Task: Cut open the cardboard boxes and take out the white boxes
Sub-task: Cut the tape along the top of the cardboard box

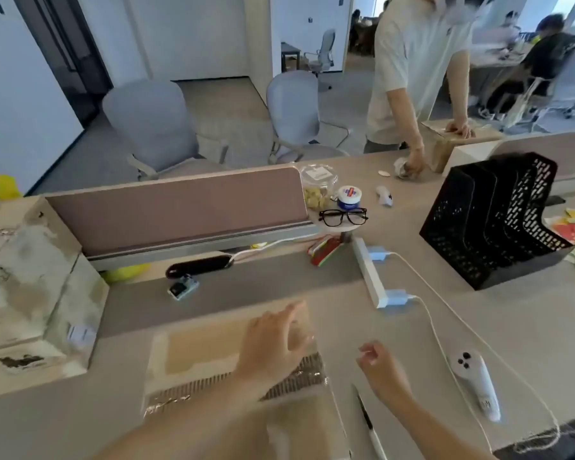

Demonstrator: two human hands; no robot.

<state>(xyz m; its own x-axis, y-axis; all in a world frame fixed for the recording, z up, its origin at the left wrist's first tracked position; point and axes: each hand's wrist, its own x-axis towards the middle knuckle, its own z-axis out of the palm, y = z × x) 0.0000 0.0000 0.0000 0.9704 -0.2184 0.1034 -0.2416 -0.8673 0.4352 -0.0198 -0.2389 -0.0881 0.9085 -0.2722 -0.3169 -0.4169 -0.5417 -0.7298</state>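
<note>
A brown cardboard box (200, 353) lies in front of me on the desk, blurred by motion. My left hand (276, 343) rests on its right part with fingers spread over the far corner. To the right, my right hand (379, 366) hovers above the desk with fingers loosely curled and nothing in it. A knife (367, 423) with a dark blade and white handle lies on the desk just under that hand. Taller cardboard boxes (30, 293) stand stacked at the left edge. No white box shows.
A white controller (478, 383) with a cable lies at the right. A power strip (369, 273), a black file rack (498, 224), glasses (344, 216) and jars stand further back. Behind the pink divider (180, 210) a person leans on another cardboard box (445, 147).
</note>
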